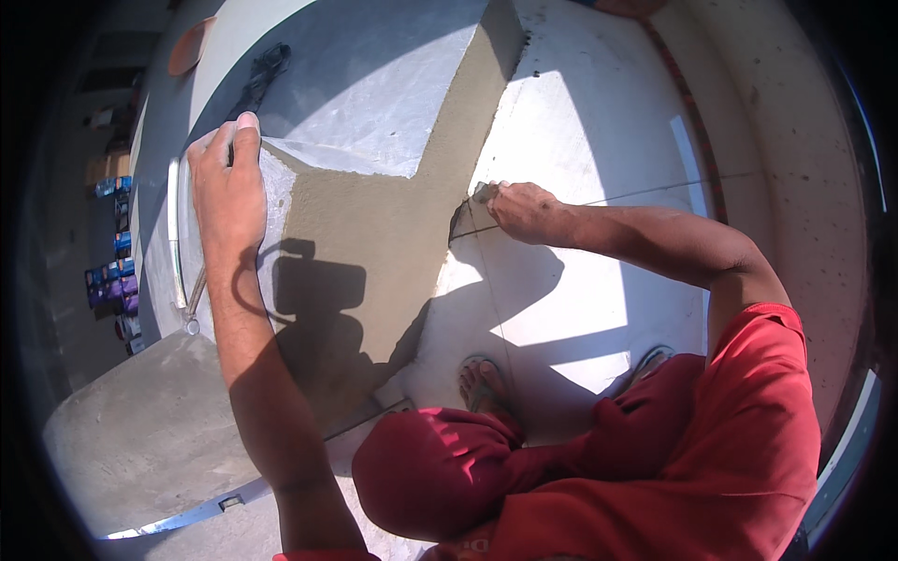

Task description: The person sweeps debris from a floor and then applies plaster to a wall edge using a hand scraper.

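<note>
My left hand (pixel 227 182) rests on the upper edge of a cement-plastered block (pixel 374 234), its fingers lying over the corner and nothing visible held in them. Low by the plastered face, my right hand (pixel 526 211) is closed around a small dull grey-green piece (pixel 484 192); its exact kind is hard to make out. That piece is just above the pale tiled floor (pixel 561 280), close to the foot of the plaster. The block's smooth grey top (pixel 365 84) is partly sunlit, and a shadow falls across its plastered front.
A rounded grey concrete surface (pixel 150 421) lies at left, with a spirit level (pixel 229 503) along its lower edge. A pale metal bar (pixel 175 234) stands near my left forearm. A dark tangled item (pixel 267 70) lies on the grey top. My sandalled foot (pixel 482 381) is near the block's base.
</note>
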